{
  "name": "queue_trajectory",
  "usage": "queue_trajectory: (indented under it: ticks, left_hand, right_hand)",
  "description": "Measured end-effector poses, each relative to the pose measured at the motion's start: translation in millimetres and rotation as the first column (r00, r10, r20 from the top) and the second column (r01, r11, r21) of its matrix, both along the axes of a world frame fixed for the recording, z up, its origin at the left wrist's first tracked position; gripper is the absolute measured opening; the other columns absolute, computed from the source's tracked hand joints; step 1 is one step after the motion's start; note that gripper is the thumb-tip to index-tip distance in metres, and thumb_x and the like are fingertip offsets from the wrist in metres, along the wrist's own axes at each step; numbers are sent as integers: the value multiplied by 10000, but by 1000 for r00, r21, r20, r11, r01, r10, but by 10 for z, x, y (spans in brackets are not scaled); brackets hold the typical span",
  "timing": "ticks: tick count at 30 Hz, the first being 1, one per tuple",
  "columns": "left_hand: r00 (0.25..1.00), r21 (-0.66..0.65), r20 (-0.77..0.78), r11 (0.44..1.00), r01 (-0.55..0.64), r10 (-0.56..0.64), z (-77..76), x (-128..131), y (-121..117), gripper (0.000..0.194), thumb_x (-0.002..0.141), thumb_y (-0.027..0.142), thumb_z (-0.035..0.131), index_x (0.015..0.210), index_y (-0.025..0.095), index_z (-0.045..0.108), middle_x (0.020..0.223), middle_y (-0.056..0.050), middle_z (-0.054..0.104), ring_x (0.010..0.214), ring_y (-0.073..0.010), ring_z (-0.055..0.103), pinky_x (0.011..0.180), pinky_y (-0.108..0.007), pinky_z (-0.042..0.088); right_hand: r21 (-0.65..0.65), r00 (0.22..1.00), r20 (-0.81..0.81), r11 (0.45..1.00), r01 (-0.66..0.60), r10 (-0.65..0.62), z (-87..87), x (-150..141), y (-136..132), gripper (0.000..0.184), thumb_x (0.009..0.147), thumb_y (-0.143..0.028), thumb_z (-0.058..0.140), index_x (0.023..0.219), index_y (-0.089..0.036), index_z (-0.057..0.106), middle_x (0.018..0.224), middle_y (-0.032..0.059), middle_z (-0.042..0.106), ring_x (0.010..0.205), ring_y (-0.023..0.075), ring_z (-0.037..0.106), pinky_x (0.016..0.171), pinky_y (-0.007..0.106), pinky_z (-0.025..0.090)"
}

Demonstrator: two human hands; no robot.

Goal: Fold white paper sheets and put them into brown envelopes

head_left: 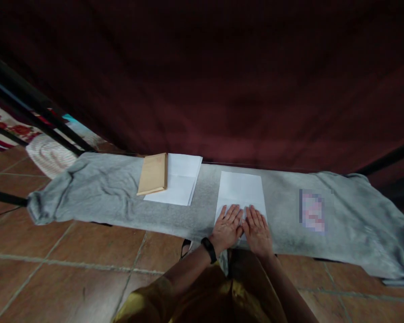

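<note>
A sheet of white paper (240, 188) with faint crease lines lies on the grey cloth in front of me. My left hand (227, 226) rests flat on its near left part, fingers stretched out. Beside it, my right hand (256, 231) presses flat on the near right part, fingers also extended. The two thumbs almost meet near the middle of the sheet. The paper's near edge is partly hidden under the hands. Farther left is a stack of white paper (183, 177), with brown envelopes (153, 174) lying over its left side.
The grey cloth (97, 193) covers a long, narrow bench and is wrinkled at both ends. To the right lies a small blurred item (313, 213). A dark red curtain (202, 112) hangs behind. Black metal bars (37, 107) stand at the left, above the tiled floor (87, 278).
</note>
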State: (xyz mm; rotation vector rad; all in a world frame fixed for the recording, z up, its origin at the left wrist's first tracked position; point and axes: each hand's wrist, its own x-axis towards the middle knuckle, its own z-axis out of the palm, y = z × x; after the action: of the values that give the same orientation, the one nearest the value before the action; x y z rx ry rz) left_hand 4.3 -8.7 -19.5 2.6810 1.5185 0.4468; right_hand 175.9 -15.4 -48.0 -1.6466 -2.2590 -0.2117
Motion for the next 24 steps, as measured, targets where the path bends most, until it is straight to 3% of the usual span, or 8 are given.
queue_trajectory:
  ticks: [7, 17, 24]
  left_hand:
    - [999, 17, -38, 999, 34, -33, 29, -37, 5, 592, 1020, 484, 378, 1504, 146, 419, 1597, -132, 392, 1500, -264, 309, 1261, -506, 135]
    - [998, -20, -37, 999, 47, -47, 29, -19, 23, 601, 1021, 487, 363, 1505, 134, 405, 1602, -138, 383, 1497, -272, 315, 1252, -513, 143]
    - [1000, -35, 7, 999, 30, -30, 52, -66, 5, 592, 1018, 493, 402, 1529, 196, 375, 1624, -90, 354, 1508, -240, 292, 1248, -488, 204]
  right_hand:
    - [23, 999, 28, 999, 33, -34, -56, 116, -27, 629, 1048, -351, 341, 1617, -167, 145, 1633, 118, 305, 1444, 276, 388, 1190, 458, 278]
    - [-4, 999, 1, 999, 42, -42, -125, 147, 5, 598, 1050, -406, 326, 1591, -159, 264, 1620, 120, 336, 1437, 266, 393, 1185, 446, 284]
    - [2, 999, -14, 999, 39, -39, -44, 212, 2, 590, 1049, -423, 327, 1586, -183, 285, 1597, 123, 384, 1414, 272, 431, 1175, 457, 295]
